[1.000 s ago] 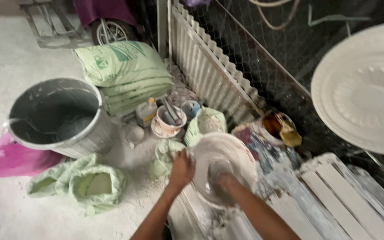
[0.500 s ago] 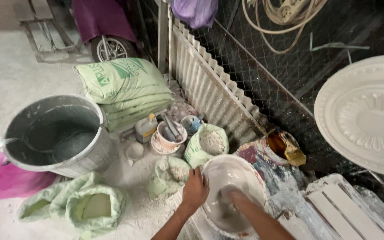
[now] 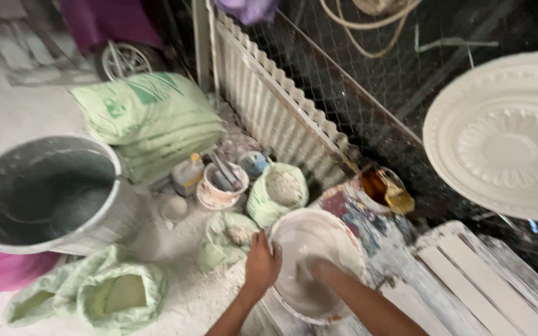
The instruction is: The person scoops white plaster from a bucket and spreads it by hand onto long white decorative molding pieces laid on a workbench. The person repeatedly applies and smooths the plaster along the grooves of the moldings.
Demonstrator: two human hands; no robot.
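White mixing basin (image 3: 319, 239), round and shallow, sits low in the middle of the view, directly in front of the person and partly on the edge of a plaster-spattered slatted pallet (image 3: 468, 280). The left hand (image 3: 261, 264) closes over the basin's near-left rim, fingers curled on the edge and thumb outside, steadying it. The right hand (image 3: 324, 272) reaches inside, down at the wet grey mix on the bottom; its fingers are buried and blurred, so whether they are spread or clenched cannot be told. The basin's contents therefore lie right under the right hand, while the left stays at the rim to the side. Being round, the basin has no long axis. Just beyond its far-left edge stand open green sacks of powder (image 3: 278, 193), and a large grey tub (image 3: 104, 214) sits well off to the left.
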